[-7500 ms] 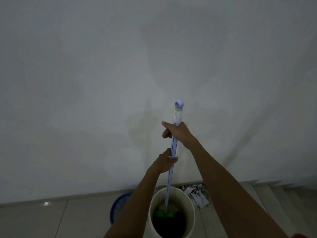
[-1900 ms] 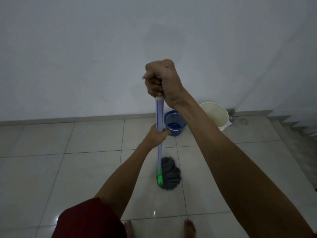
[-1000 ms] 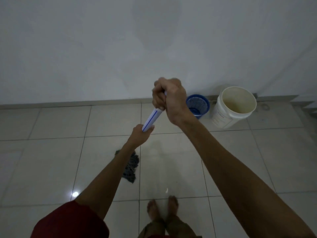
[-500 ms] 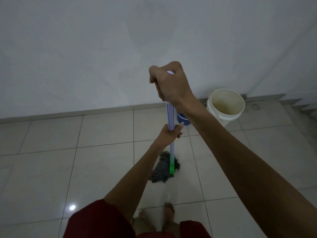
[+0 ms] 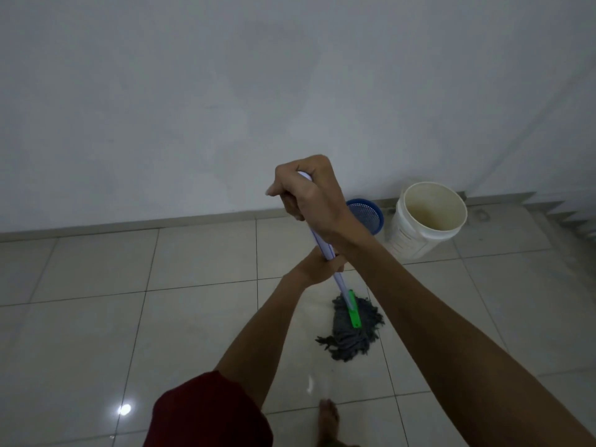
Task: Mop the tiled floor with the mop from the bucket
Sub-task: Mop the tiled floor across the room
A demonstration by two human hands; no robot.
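The mop has a pale blue-striped handle (image 5: 339, 279), a green socket and a grey string head (image 5: 353, 337) lying on the tiled floor (image 5: 200, 321) right of centre. My right hand (image 5: 309, 191) grips the top end of the handle. Lower down, my left hand (image 5: 319, 266) grips the shaft. The handle leans from upper left down to the right. The white bucket (image 5: 416, 233) stands by the wall at the right, apart from the mop.
A blue mesh basket (image 5: 371, 214) sits beside the bucket, partly hidden by my right wrist. A white wall runs along the back. Steps (image 5: 571, 217) begin at the far right. My bare foot (image 5: 328, 417) stands just behind the mop head.
The mop head has swept across the tiles to the right, after a stroke to the left a second ago. Both hands keep their grip on the handle.
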